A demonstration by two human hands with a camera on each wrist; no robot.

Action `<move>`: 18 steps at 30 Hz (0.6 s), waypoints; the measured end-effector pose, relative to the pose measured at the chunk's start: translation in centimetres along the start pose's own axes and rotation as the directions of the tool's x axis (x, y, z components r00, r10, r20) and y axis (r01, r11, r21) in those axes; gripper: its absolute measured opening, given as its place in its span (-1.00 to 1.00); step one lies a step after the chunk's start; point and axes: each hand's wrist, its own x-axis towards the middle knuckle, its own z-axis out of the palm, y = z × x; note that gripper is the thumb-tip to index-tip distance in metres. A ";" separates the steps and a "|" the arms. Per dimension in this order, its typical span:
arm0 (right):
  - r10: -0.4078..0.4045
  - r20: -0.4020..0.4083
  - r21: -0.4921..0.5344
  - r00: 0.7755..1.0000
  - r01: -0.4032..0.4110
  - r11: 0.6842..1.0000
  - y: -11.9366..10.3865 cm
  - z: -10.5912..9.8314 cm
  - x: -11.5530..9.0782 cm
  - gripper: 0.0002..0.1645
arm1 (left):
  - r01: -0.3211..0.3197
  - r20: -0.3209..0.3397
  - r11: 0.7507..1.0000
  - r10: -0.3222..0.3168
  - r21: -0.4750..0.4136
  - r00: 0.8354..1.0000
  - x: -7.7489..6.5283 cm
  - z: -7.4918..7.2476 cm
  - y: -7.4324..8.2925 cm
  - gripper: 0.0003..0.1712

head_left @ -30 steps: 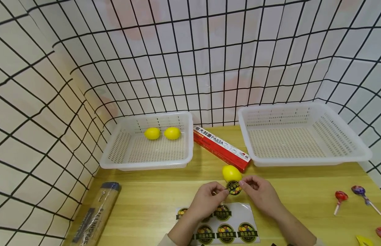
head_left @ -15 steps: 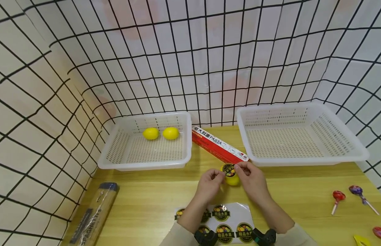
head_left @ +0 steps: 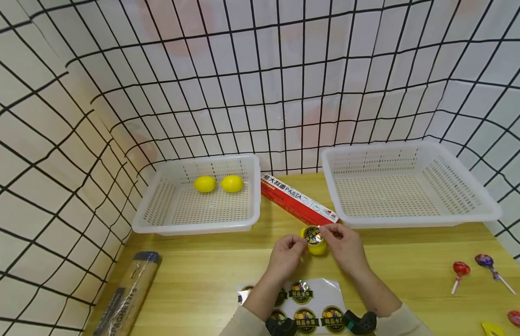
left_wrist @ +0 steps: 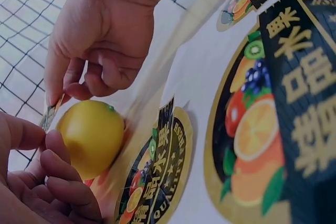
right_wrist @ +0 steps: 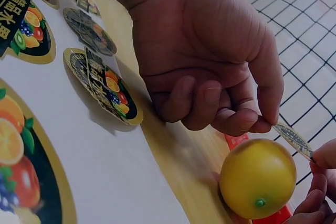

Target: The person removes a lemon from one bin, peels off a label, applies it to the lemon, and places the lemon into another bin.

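A round black-and-gold fruit sticker [head_left: 313, 235] is stretched between my two hands, over a yellow lemon [head_left: 317, 248] on the wooden table. My left hand [head_left: 285, 255] pinches the sticker's left edge between thumb and finger. On the opposite edge, my right hand [head_left: 345, 247] pinches it the same way. From the right wrist, the sticker [right_wrist: 294, 137] appears nearly edge-on beside the lemon [right_wrist: 257, 179], held between both hands' fingertips. Below the hands lies a white sheet [head_left: 322, 287] bearing several more such stickers, partly covered by my left forearm.
A white basket [head_left: 197, 226] at the back left holds two lemons [head_left: 218, 184]. Another white basket [head_left: 415, 219] stands back right, with a red pasta box [head_left: 299, 200] between them. A spaghetti pack [head_left: 127, 294] lies left; lollipops [head_left: 461, 268] lie right.
Both hands have moved forward with the sticker, from the lemon's near side to over it. Between the last two frames the hands barely move, and a glare shows on the sticker.
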 end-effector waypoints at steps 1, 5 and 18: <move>0.002 0.002 0.003 1.000 -0.002 1.000 0.0 0.0 0.0 -0.56 | -0.001 -0.003 1.000 0.001 0.003 1.000 0.0 0.0 0.0 -0.73; 0.015 0.010 0.001 1.000 -0.015 1.000 0.1 0.2 0.2 -0.56 | 0.006 -0.018 1.000 -0.006 0.013 1.000 0.1 0.0 -0.2 -0.73; 0.023 0.015 0.001 1.000 -0.023 1.000 0.6 0.7 0.5 -0.60 | 0.042 -0.024 0.999 -0.042 0.022 0.999 0.4 -0.1 -0.6 -0.78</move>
